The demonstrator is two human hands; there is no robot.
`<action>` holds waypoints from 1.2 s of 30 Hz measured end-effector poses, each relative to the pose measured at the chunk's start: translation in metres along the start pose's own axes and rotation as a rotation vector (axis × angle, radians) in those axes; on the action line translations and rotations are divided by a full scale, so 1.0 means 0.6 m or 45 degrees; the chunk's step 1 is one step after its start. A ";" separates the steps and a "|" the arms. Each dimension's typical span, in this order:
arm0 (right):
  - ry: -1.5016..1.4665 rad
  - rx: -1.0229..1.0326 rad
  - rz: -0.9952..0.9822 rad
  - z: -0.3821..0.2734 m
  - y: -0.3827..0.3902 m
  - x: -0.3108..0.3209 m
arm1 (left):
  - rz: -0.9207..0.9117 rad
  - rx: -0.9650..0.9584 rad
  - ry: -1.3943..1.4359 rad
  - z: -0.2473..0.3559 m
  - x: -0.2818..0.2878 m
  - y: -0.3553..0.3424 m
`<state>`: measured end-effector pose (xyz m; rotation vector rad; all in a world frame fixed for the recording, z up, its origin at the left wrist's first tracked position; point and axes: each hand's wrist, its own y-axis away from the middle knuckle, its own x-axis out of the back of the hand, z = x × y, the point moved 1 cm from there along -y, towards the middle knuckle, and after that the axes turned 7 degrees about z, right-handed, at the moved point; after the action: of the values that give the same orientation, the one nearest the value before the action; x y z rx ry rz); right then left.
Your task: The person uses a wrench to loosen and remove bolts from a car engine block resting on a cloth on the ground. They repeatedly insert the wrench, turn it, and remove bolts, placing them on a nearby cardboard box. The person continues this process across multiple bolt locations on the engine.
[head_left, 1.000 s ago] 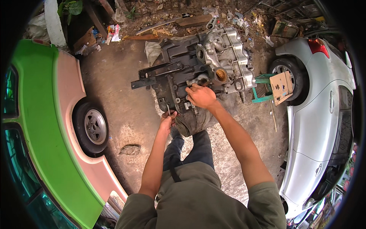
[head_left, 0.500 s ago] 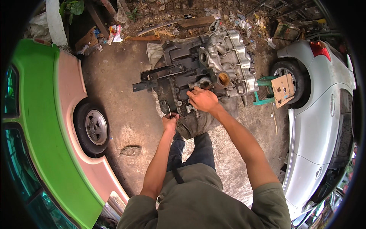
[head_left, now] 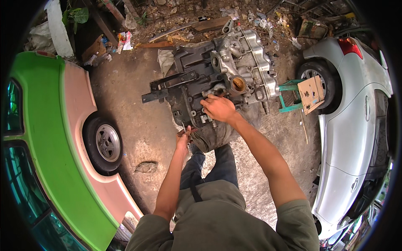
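Note:
A greasy engine assembly rests on a crumpled grey covering, with a silver metal cover along its right side and a round metal opening near its middle. My left hand is closed on a slim metal tool, apparently a wrench, at the engine's lower left edge. My right hand lies on the engine just below a small metal housing, fingertips curled onto parts there; what they grip, if anything, is hidden.
A green and pink car flanks me on the left, a silver car on the right. Beside the engine, a green plastic stool carries cardboard with small parts. Litter, wood scraps and a pale post are at the back.
The view has shifted slightly. Both hands stay at nearly the same spots on the engine, the left still holding the tool.

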<state>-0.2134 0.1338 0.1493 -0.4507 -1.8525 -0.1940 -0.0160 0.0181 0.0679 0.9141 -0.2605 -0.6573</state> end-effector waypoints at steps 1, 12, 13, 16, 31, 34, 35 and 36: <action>-0.003 -0.010 -0.018 -0.002 0.000 0.001 | -0.008 0.084 -0.005 0.006 -0.002 0.000; 0.047 0.199 -0.221 0.028 0.019 0.047 | -0.051 0.058 0.047 -0.012 -0.010 -0.056; 0.089 0.236 -0.262 0.031 0.020 0.043 | -0.022 0.028 0.059 -0.018 -0.012 -0.058; 0.139 0.313 -0.209 0.036 0.018 0.031 | 0.043 -0.066 0.122 -0.031 -0.018 -0.057; 0.062 0.276 -0.185 0.042 0.021 0.021 | -0.160 0.196 0.191 0.001 -0.004 -0.041; 0.096 0.276 -0.214 0.044 0.021 0.018 | -0.138 0.093 0.184 -0.012 -0.007 -0.056; 0.085 0.278 -0.192 0.045 0.021 0.018 | -0.106 0.028 0.180 -0.017 -0.010 -0.059; 0.072 0.279 -0.169 0.045 0.022 0.018 | -0.072 -0.036 0.176 -0.023 -0.014 -0.060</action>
<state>-0.2349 0.1574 0.1494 -0.1692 -1.8246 -0.0911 -0.0308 0.0165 0.0313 0.9378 -0.1021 -0.6453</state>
